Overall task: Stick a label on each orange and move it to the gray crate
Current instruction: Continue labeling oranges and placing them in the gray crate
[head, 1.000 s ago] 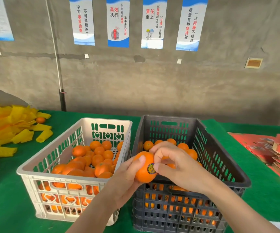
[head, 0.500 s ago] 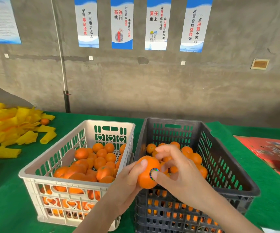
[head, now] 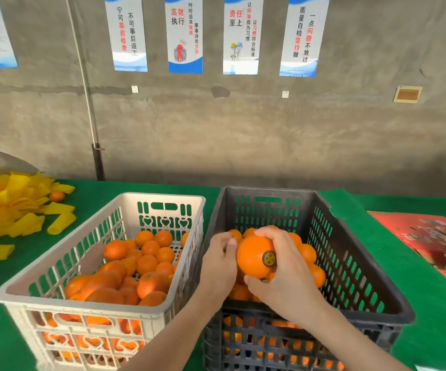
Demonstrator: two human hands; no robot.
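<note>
Right hand (head: 283,285) is gripping an orange (head: 252,257) over the gray crate (head: 267,210), label (head: 269,258) on. Left hand (head: 219,266) is sitting just beside it, grip unclear. Drop pending; white crate (head: 82,306) is holding many more.

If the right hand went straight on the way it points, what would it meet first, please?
Probably the left hand, close beside the orange that the right hand grips; depth is unclear, so it might pass above it.

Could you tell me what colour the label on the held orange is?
The label is dark with yellowish markings, seen in the head view.
</note>
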